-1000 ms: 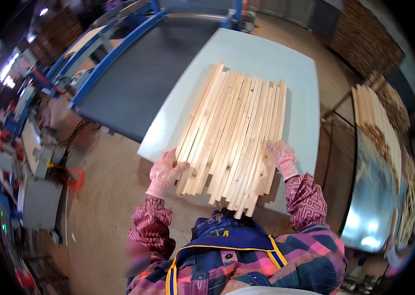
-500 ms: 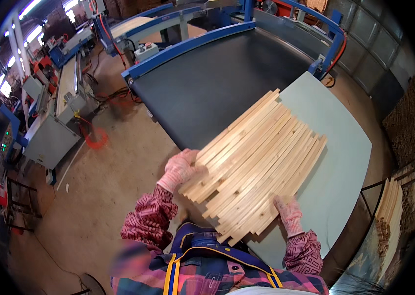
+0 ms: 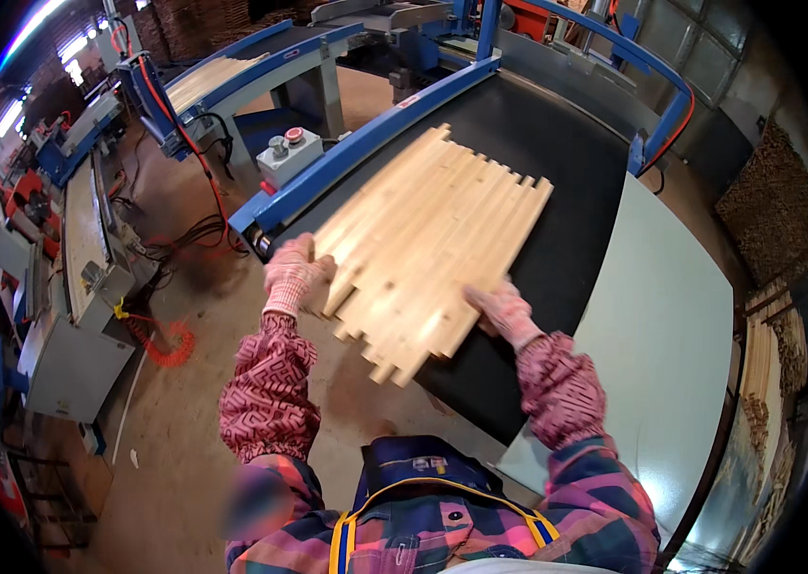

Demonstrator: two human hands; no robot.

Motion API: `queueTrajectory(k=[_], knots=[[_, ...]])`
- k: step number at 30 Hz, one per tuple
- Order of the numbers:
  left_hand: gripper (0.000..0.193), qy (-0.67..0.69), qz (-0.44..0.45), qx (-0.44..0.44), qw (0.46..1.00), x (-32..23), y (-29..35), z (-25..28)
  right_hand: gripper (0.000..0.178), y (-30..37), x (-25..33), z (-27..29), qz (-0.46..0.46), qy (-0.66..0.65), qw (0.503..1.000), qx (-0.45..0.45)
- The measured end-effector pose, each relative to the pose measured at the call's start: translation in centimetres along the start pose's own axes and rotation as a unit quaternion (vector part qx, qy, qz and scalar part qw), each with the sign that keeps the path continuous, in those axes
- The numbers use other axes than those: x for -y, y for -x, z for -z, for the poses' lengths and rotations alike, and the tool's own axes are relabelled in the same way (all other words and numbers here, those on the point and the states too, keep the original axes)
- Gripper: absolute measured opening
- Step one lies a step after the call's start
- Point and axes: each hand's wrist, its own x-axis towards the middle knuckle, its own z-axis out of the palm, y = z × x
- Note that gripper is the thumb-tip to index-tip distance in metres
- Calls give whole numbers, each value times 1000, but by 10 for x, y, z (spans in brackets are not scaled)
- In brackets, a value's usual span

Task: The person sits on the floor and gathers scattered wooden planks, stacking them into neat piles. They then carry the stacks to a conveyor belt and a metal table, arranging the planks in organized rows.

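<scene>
A row of pale wooden strips, pressed side by side with uneven ends, lies over the black conveyor belt. Its near end juts out past the belt's edge toward me. My left hand, in a pinkish work glove, is closed on the left edge of the row. On the opposite edge, my right hand, gloved the same way, grips with the thumb on top. The fingers of both hands are partly hidden under or behind the wood.
A pale green tabletop adjoins the belt on the right. Blue frame rails border the belt, with a grey button box at the left. More machines stand at left; stacked wood strips are at far right.
Both hands have carried the wooden strips forward and left, off the green tabletop and over the black belt. The strips now sit closer together.
</scene>
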Motion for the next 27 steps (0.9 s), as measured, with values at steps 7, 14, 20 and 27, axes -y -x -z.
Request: queueTrajectory(k=[7, 14, 20, 27], knots=[[41, 213, -273, -293, 891, -84, 201, -69, 38, 38, -34, 7, -8, -136, 981, 139], [26, 575, -390, -93, 713, -282, 394, -127, 15, 182, -146, 92, 326, -208, 922, 31], [33, 468, -596, 60, 650, -351, 536, -129, 25, 452, -288, 184, -2, -533, 846, -12], [65, 114, -753, 56, 646, -465, 804, -219, 31, 793, -490, 264, -179, -555, 735, -345]])
